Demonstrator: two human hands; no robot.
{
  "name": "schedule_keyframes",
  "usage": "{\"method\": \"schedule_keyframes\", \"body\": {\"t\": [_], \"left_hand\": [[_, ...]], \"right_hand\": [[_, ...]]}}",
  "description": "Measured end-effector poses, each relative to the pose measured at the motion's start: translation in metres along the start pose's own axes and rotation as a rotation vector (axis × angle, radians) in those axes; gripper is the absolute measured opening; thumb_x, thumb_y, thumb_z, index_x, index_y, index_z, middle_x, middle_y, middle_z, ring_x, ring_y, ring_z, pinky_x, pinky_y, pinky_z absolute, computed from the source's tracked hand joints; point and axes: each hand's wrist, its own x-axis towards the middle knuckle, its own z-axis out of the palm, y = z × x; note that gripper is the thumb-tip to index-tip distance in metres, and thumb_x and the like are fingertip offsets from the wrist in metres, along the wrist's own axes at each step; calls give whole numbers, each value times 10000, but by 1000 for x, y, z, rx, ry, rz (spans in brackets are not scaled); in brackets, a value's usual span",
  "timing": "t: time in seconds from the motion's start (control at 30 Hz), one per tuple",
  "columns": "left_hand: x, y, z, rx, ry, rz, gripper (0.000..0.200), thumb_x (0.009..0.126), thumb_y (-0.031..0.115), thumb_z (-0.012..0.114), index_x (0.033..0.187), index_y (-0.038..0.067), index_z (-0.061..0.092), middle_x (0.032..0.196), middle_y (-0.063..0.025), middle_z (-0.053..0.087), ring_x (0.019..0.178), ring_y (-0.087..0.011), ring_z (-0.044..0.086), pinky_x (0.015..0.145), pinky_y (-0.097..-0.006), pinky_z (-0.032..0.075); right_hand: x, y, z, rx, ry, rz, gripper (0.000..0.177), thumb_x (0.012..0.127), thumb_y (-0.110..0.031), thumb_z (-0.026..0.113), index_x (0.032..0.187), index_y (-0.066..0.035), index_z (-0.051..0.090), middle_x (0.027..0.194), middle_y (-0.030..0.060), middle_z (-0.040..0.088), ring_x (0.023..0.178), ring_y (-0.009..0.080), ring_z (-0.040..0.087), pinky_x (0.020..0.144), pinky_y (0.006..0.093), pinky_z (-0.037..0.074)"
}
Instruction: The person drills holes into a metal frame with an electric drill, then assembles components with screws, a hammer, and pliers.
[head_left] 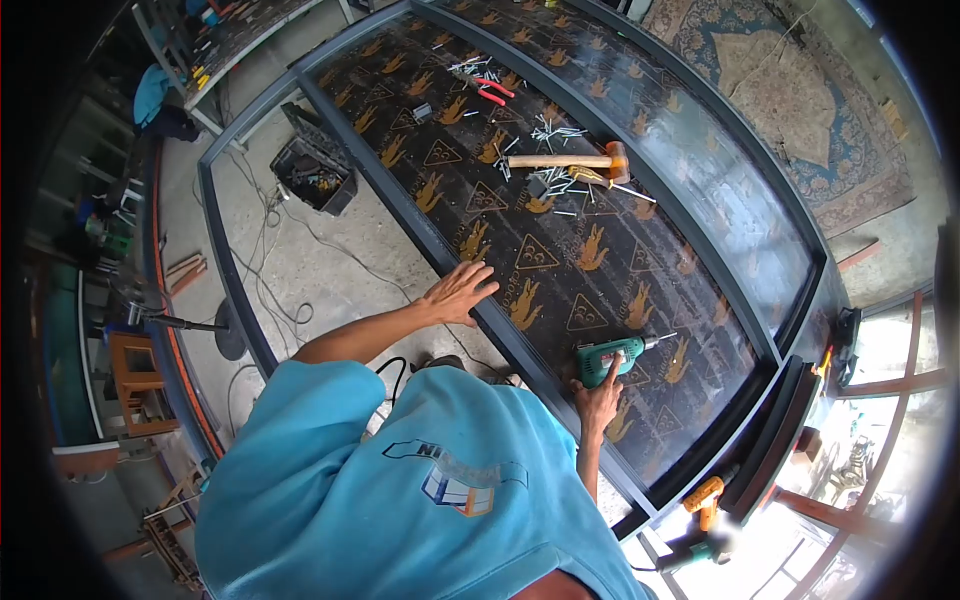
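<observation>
A dark grey metal frame [395, 210] lies over a black printed board [545, 290]. My left hand [460, 292] rests on the frame's near bar, its fingers laid flat across the edge. Farther right, my right hand [598, 400] is closed on a green power drill [608, 360], with the index finger stretched along its body. The drill lies low over the board on its side, and its bit [662, 338] points right. Part of its handle is hidden by my hand.
Up the board lie a mallet [560, 161], a screwdriver [610, 184], loose screws [555, 132] and red-handled pliers [490, 92]. An open toolbox [315, 170] and cables sit on the floor at left. Yellow [705, 495] and green [690, 556] power tools are at lower right. A person [155, 100] is at upper left.
</observation>
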Motion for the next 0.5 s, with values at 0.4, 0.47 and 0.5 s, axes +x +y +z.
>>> {"method": "schedule_keyframes", "body": {"t": [0.4, 0.47, 0.5], "left_hand": [[-184, 19, 111, -659, -17, -781, 324, 714, 215, 755, 924, -7, 647, 778, -179, 674, 746, -262, 672, 694, -366, 534], [-169, -15, 104, -687, -125, -658, 306, 730, 208, 742, 928, -6, 648, 770, -161, 675, 739, -248, 670, 693, -349, 532], [-170, -18, 100, -712, -156, -658, 297, 739, 205, 735, 930, -5, 648, 766, -152, 676, 736, -241, 670, 692, -341, 531]], "right_hand": [[66, -188, -113, -301, -161, -721, 476, 842, -204, 586, 1296, -94, 489, 1045, 146, 619, 978, 304, 618, 744, 417, 516], [38, -269, -122, -198, -234, -997, 383, 853, -204, 581, 1217, -84, 581, 953, 100, 682, 909, 255, 671, 670, 398, 543], [24, -302, -125, -187, -253, -1144, 284, 831, -190, 608, 1085, -78, 670, 967, 95, 703, 912, 240, 684, 683, 398, 552]]}}
